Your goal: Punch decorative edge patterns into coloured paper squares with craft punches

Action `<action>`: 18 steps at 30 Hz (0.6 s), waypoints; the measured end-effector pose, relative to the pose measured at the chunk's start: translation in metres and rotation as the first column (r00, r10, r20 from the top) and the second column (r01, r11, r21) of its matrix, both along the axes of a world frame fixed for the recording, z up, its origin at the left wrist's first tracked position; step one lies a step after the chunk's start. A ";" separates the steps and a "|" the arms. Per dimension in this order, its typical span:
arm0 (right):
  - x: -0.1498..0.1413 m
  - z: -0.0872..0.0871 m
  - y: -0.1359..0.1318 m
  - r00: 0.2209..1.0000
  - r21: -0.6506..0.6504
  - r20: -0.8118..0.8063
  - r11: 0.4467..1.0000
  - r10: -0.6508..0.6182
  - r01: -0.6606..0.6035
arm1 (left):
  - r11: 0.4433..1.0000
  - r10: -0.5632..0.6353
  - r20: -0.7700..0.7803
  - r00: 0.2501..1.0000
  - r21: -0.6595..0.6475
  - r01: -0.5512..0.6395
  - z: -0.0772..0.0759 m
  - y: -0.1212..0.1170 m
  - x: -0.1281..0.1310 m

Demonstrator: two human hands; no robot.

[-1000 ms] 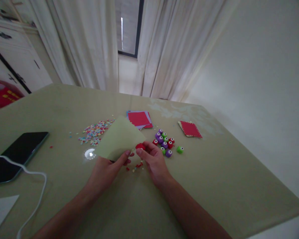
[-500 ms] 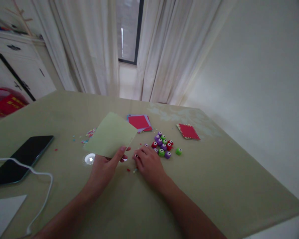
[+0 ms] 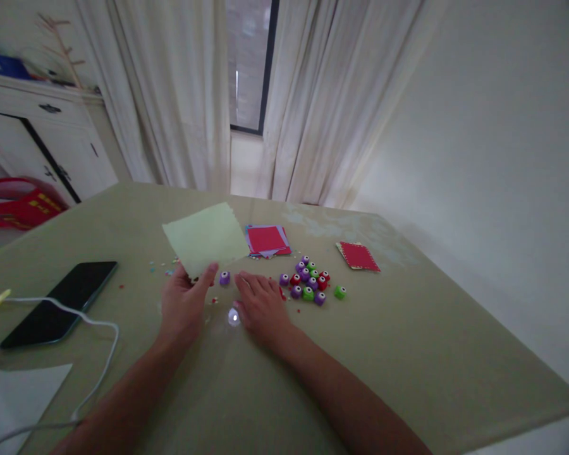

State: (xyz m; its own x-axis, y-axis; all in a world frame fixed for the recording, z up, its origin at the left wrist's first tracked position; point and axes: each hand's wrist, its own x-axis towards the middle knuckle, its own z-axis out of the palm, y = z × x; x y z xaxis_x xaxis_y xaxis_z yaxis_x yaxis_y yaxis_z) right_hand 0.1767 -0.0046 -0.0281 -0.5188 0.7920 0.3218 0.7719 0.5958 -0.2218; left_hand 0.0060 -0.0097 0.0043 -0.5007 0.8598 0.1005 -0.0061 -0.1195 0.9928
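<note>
My left hand [image 3: 184,306] is closed on a pale green sheet of paper [image 3: 206,237], thumb on top, and holds it tilted above the table. One edge of the sheet looks notched. My right hand [image 3: 264,309] lies palm down on the table with its fingers stretched out. Just left of its fingertips sits a small purple eye-marked piece [image 3: 224,278]. To its right is a cluster of small purple, red and green eye-marked pieces [image 3: 312,282], and a green one [image 3: 340,292] stands apart. A bit of red shows at the right hand's edge.
Behind the hands lies a stack of red and lilac paper squares [image 3: 267,240]; another red stack [image 3: 359,256] is at the right. Confetti-like scraps [image 3: 164,270] are scattered about. At the left are a black phone [image 3: 59,306], a white cable [image 3: 105,323] and white paper [image 3: 26,395].
The paper in my left hand has turned and moved slightly away. My right hand has shifted left and flattened, its fingers now stretched. The lone purple piece now shows between the hands.
</note>
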 end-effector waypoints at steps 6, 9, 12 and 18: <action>-0.026 0.014 0.030 0.987 -0.101 0.099 0.988 0.130 -0.120 | 0.997 -0.069 0.170 0.983 0.050 0.061 -0.018 0.014 0.001; -0.020 0.021 0.024 0.972 -0.127 0.162 0.980 0.173 -0.154 | 0.995 -0.078 0.227 0.971 0.072 0.063 -0.023 0.017 0.001; 0.002 0.023 -0.001 0.974 -0.155 0.167 0.980 0.151 -0.126 | 0.994 -0.096 0.270 0.958 0.080 0.076 -0.024 0.016 0.003; 0.036 0.019 -0.034 0.929 -0.332 -0.356 0.943 -0.106 -0.019 | 0.980 -0.194 0.344 0.919 0.116 0.163 -0.020 0.004 0.019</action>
